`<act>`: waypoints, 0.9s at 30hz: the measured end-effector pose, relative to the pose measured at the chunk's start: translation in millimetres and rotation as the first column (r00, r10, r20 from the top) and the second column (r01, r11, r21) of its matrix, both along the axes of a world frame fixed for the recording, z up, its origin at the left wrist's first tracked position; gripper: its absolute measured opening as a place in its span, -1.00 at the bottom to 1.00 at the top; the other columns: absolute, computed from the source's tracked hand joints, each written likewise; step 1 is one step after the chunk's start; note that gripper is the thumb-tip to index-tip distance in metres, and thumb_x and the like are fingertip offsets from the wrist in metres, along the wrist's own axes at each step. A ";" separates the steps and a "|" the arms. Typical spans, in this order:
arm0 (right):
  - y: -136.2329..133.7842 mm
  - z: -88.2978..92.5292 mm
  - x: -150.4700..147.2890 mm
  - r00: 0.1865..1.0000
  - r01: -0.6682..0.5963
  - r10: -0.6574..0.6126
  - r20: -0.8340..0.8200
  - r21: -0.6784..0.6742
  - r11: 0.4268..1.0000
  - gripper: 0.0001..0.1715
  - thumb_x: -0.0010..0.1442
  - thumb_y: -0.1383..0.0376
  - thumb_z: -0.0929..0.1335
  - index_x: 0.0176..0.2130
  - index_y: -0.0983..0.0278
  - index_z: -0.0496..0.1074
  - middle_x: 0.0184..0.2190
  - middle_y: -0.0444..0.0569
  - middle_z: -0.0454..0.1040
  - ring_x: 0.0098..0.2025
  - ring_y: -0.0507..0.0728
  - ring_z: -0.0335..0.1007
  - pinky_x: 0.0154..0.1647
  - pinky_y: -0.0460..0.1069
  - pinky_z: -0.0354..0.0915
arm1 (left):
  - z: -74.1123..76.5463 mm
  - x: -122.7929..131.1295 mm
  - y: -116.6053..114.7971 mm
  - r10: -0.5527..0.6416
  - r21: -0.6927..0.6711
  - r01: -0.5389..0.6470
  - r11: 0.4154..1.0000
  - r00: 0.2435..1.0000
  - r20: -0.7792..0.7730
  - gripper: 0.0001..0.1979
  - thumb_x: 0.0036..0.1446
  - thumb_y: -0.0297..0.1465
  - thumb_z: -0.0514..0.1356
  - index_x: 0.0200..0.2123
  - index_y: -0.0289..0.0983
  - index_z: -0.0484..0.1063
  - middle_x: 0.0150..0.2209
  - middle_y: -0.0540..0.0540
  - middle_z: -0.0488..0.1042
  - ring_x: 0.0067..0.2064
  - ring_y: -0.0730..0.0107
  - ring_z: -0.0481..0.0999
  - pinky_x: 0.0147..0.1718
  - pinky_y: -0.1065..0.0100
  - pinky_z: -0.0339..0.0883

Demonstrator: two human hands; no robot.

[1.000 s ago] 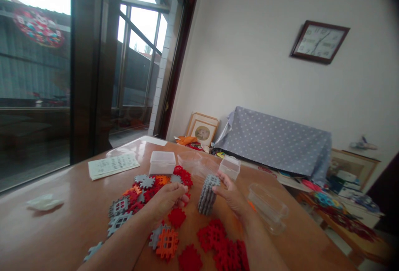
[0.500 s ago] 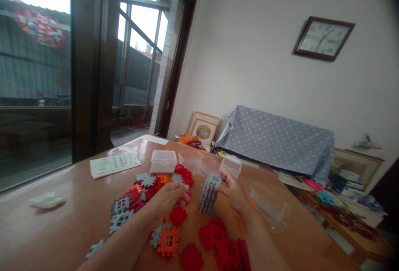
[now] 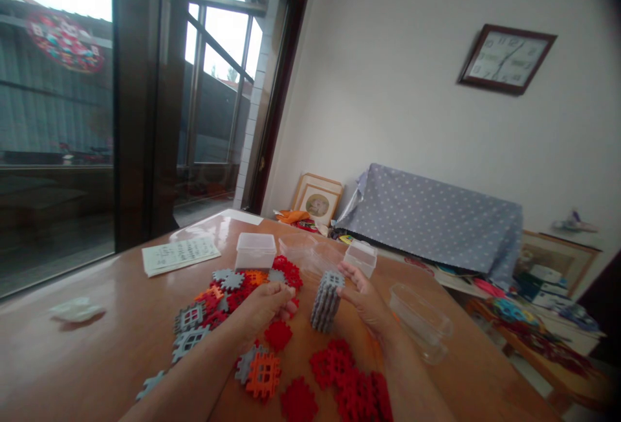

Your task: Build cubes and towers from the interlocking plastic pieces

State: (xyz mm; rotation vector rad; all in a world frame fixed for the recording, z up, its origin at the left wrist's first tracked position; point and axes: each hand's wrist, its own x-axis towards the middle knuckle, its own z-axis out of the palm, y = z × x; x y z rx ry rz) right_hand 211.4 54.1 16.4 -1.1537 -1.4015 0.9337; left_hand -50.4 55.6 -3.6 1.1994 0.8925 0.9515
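Observation:
A tall stack of grey interlocking plastic tiles (image 3: 325, 304) stands on the table, leaning slightly. My right hand (image 3: 363, 298) is at its upper right side, with thumb and fingertips closed on the edge near the top. To the left of the stack, my left hand (image 3: 272, 302) is closed, its fingers pinched together over the loose tiles; whatever they hold, if anything, is hidden. Under and beyond that hand lies a pile of red, grey and orange tiles (image 3: 255, 277). Closer in are an orange tile (image 3: 263, 375) and a red tile (image 3: 299, 400).
Red tiles (image 3: 356, 393) sit beside my right forearm. Clear plastic boxes (image 3: 255, 252) stand behind the pile, and an open clear container (image 3: 421, 320) lies at the right. Paper with writing (image 3: 182, 255) and a crumpled pale wrapper (image 3: 77, 310) are on the left of the table (image 3: 121, 351).
The view has shifted very slightly. Both hands keep nearly the same pose, and the grey stack remains in place.

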 end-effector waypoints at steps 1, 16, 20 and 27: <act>-0.6 0.4 -0.1 1.000 0.022 -0.022 -0.002 0.007 1.000 -0.24 -0.02 0.18 0.49 0.17 0.12 0.36 0.27 0.03 0.32 0.32 0.28 0.16 0.31 0.20 0.05 | 0.3 0.1 -0.3 0.005 0.000 -0.005 1.000 1.000 0.000 -0.65 0.06 -0.09 0.28 -0.34 -0.28 0.41 -0.39 -0.09 0.58 -0.44 0.45 0.45 -0.40 0.40 0.20; -80.5 -10.6 -67.3 0.983 0.176 -0.178 0.051 0.036 0.984 -0.62 0.22 0.03 0.35 -0.07 0.18 0.51 -0.09 -0.01 0.59 0.01 0.26 0.44 0.09 0.14 0.28 | 26.0 -38.7 11.7 0.216 -0.136 -0.177 0.975 0.902 0.373 -0.71 0.14 -0.21 0.27 -0.24 -0.35 0.48 -0.36 -0.16 0.59 -0.42 0.42 0.52 -0.38 0.42 0.34; -116.2 -15.9 -129.9 0.893 -0.157 0.058 0.446 0.190 0.969 -0.73 0.25 0.20 0.35 -0.06 0.11 0.54 -0.05 -0.04 0.57 0.05 0.26 0.40 0.13 0.16 0.25 | 32.6 -51.0 14.3 0.296 -0.207 -0.220 0.953 0.819 0.491 -0.72 0.20 -0.21 0.23 -0.26 -0.35 0.46 -0.38 -0.15 0.58 -0.43 0.44 0.53 -0.38 0.43 0.39; -135.8 -39.6 -190.9 0.542 -0.561 0.282 0.792 0.091 0.823 -0.55 0.28 0.13 0.34 0.16 -0.02 0.39 0.27 -0.11 0.34 0.37 0.37 0.02 0.35 0.40 -0.09 | 42.6 -66.8 15.7 0.423 -0.300 -0.301 0.905 0.699 0.576 -0.71 0.23 -0.17 0.19 -0.31 -0.32 0.44 -0.42 -0.09 0.55 -0.47 0.45 0.52 -0.38 0.41 0.40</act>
